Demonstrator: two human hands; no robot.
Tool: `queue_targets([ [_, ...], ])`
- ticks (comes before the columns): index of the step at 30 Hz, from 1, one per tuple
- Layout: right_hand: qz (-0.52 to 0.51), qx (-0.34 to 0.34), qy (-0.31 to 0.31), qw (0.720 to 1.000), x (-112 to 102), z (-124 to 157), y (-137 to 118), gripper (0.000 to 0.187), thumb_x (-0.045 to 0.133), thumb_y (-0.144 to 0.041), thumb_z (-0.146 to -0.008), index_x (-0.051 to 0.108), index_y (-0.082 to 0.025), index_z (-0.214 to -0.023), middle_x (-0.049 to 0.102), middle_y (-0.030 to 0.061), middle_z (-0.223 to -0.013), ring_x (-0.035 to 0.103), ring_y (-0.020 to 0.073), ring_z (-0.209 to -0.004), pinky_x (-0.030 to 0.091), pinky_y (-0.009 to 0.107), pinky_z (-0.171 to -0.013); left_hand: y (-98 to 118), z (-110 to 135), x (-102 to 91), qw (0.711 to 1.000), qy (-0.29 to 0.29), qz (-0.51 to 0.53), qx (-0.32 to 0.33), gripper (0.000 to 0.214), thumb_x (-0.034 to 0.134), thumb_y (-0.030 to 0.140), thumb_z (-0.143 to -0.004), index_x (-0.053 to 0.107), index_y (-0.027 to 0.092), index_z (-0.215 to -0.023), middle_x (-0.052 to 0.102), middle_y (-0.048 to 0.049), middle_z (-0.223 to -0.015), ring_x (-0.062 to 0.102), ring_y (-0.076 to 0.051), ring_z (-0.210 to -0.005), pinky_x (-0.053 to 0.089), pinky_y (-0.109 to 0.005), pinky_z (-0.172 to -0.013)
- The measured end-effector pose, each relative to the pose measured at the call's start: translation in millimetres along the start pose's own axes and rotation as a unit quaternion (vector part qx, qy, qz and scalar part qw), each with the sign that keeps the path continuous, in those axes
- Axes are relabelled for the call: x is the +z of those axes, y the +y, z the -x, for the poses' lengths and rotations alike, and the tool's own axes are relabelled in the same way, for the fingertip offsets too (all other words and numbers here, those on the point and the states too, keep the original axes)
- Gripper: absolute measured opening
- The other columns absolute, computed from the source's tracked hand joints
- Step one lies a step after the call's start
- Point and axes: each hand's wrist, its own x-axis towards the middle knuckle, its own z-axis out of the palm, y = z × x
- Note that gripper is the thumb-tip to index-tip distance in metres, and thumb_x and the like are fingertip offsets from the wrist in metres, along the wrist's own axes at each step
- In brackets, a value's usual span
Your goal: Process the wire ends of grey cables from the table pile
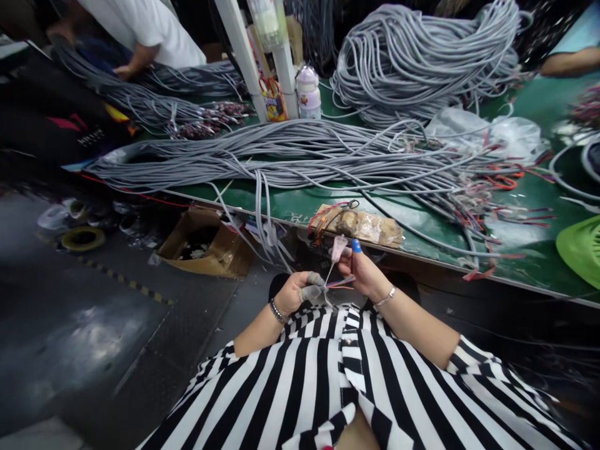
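Left hand (302,290): grip pinched closed on wires (341,284), coloured ends fanned, before shirt (304,369). Right hand (363,269): grip curled on pink tool (338,246), thin tip toward wires. Beyond: table (520,275), block (377,229) at edge; cables (281,174) behind, coloured ends loose at right; coil (422,59) farther back. Progress, judged: held wires separated, work unfinished; completed count unclear.

The shirt (307,369) was striped black and white, the table (518,250) deep green, the cables (290,153) grey. The tool handle (339,247) was pale pink, one finger cover (357,245) bright blue, the thin wires (341,285) orange and purple. Black and yellow banded the floor tape (126,284).
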Motion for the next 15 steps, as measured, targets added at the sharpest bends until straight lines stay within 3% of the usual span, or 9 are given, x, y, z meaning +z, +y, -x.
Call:
queue_targets([
  [3, 0.032, 0.000, -0.025, 0.999, -11, 9, 1, 0.060, 0.058, -0.076, -0.071, 0.060, -0.017, -0.079, 0.061, 0.0031, -0.075, 0.024, 0.0033, -0.043, 0.008, 0.019, -0.036, -7, 14, -3.1, 0.999, 0.036, 0.006, 0.003, 0.032, 0.081, 0.040, -0.067, 0.070, 0.011, -0.077, 0.064, -0.0037, -0.067, 0.054, -0.008, -0.055, 0.043, -0.020, -0.054],
  [7, 0.113, -0.023, -0.108, 0.987, -18, 24, 9, 0.064, 0.059, -0.078, -0.069, 0.064, -0.016, -0.085, 0.062, 0.0045, -0.077, 0.023, 0.0034, -0.043, 0.015, 0.020, -0.036, -11, 26, -1.9, 0.993, 0.115, -0.015, 0.014, 0.033, 0.079, 0.041, -0.070, 0.070, 0.013, -0.084, 0.064, -0.0016, -0.067, 0.053, -0.007, -0.054, 0.045, -0.020, -0.055],
  [10, 0.176, -0.070, -0.104, 0.976, -12, 34, 13, 0.052, 0.074, -0.062, -0.067, 0.065, -0.016, -0.090, 0.064, 0.0034, -0.078, 0.040, 0.0055, -0.049, 0.034, 0.020, -0.044, -5, 27, 4.4, 0.988, 0.128, -0.086, 0.021, 0.031, 0.076, 0.041, -0.073, 0.070, 0.013, -0.085, 0.065, -0.0020, -0.069, 0.056, -0.009, -0.059, 0.048, -0.021, -0.061],
  [13, 0.237, -0.107, -0.070, 0.963, 0, 41, 6, 0.034, 0.074, -0.048, -0.074, 0.066, -0.018, -0.087, 0.067, 0.0030, -0.077, 0.058, 0.0129, -0.066, 0.049, 0.026, -0.064, 5, 24, 6.5, 0.981, 0.089, -0.169, 0.030, 0.032, 0.073, 0.043, -0.075, 0.069, 0.013, -0.085, 0.068, -0.0046, -0.077, 0.061, -0.011, -0.068, 0.050, -0.023, -0.068],
  [15, 0.309, -0.145, -0.085, 0.936, 7, 44, -5, 0.027, 0.071, -0.044, -0.078, 0.069, -0.018, -0.084, 0.068, 0.0039, -0.078, 0.061, 0.0155, -0.071, 0.050, 0.030, -0.069, 9, 20, 2.8, 0.982, -0.008, -0.191, -0.001, 0.036, 0.068, 0.048, -0.079, 0.068, 0.013, -0.087, 0.068, -0.0055, -0.078, 0.062, -0.012, -0.067, 0.050, -0.023, -0.067],
])
